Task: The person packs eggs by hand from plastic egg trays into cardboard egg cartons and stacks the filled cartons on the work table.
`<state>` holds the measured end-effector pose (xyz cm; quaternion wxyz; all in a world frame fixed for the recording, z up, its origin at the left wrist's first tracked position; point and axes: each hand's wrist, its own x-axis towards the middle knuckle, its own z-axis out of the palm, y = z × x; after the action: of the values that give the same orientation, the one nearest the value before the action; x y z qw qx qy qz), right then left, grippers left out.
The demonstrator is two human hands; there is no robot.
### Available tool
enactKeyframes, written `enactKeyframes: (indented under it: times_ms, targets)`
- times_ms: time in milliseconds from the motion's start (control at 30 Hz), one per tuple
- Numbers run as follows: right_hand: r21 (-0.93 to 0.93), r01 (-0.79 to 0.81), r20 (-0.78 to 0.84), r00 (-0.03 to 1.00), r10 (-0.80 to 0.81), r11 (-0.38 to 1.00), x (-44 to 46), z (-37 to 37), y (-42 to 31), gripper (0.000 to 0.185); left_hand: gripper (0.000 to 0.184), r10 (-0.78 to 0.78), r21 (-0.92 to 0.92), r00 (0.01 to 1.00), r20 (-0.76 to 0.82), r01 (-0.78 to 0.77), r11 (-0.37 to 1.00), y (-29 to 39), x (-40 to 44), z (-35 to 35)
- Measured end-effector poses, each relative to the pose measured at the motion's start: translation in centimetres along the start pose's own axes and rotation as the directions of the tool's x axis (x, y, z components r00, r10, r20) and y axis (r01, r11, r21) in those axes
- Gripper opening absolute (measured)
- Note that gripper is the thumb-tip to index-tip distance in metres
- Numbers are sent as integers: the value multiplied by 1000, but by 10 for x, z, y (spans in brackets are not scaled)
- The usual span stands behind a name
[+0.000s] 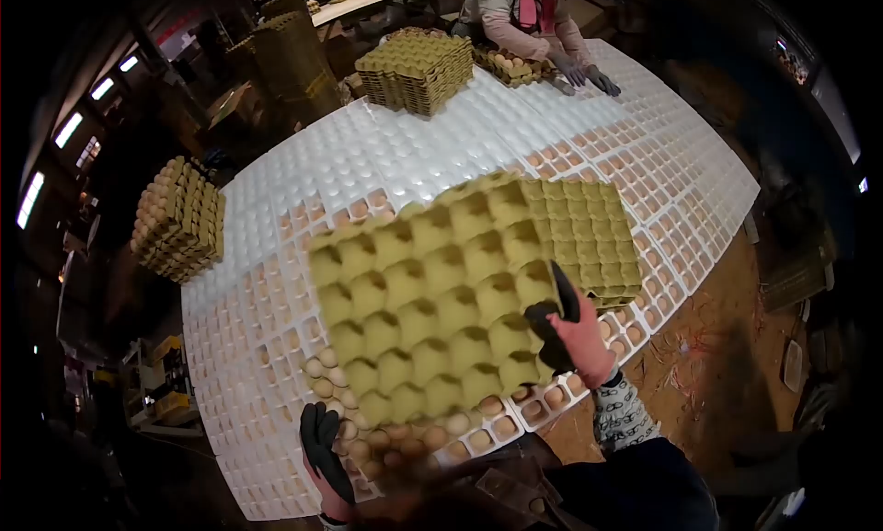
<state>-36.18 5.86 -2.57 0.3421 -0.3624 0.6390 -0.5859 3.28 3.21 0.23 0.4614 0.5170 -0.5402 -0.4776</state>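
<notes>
My right hand (572, 333), in a pink and black glove, grips the right edge of a yellowish pulp egg tray (428, 301). The tray is raised and tilted towards me, with bare cups showing. Partly under it lie loose eggs (400, 444) at the table's near side; the tray hides some of them. My left hand (322, 448), gloved the same way, is beside these eggs with its fingers stretched out and holds nothing. Behind the held tray, a stack of pulp egg trays (589, 232) sits on the white egg trays.
White plastic trays (248, 375) cover the table, many cups filled with eggs. A stack of egg-filled pulp trays (179, 220) stands at the left edge, another pulp-tray stack (416, 69) at the back. Across the table, a person (524, 25) in dark gloves works beside an egg tray (511, 68).
</notes>
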Motion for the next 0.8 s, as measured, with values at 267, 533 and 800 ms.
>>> enactKeyframes:
  times_ms: [267,533,800]
  targets:
    - [-182,-29,-320,947,-32,983,126,-232,58,46,46,-40,-46,865,501,73,996,-27,-38,104]
    - [-438,-97,-33,995,91,894,163,-273,205,59,48,5,31,841,541,-26,999,-46,54,205]
    - [341,-339,-30,928,371,877,124,-259,196,41,61,-458,-271,642,614,717,642,-119,123,337]
